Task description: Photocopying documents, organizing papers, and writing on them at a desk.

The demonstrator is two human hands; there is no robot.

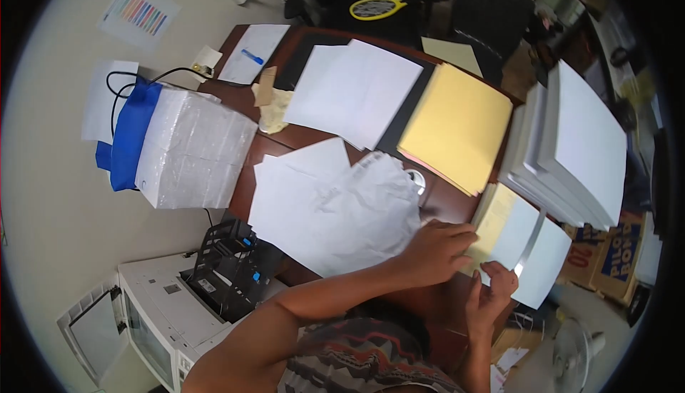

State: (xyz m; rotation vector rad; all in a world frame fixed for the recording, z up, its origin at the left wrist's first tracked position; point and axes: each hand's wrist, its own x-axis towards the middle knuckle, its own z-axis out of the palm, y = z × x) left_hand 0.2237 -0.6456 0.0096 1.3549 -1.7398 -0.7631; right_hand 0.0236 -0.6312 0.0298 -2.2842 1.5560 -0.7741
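Pale yellow and bluish-white paper forms the flat, rectangular paper stack (546,261) at the near right corner of the reddish-brown wooden table (449,206), and we find both bare hands at its left and near edges. We note a narrow grey-white strip (529,247) lying across its top sheet. The left hand (441,249) reaches in from the left, its fingers bent and close together at the pale yellow margin; we cannot tell whether they grip the paper. The right hand (492,291) is at the near edge, fingers curled and thumb raised beside the forefinger; we cannot tell whether paper is pinched between them. Beyond the paper stack we locate a pile of yellow rectangular folders (459,125), and to its right a tall, tilted block of white paper (586,143). Left of the left hand, we observe a crumpled white sheet (378,214) overlapping flat white sheets (285,204). At the far left stands a plastic-wrapped white box-shaped bundle (196,154), with a blue fabric bag (137,136) against it.
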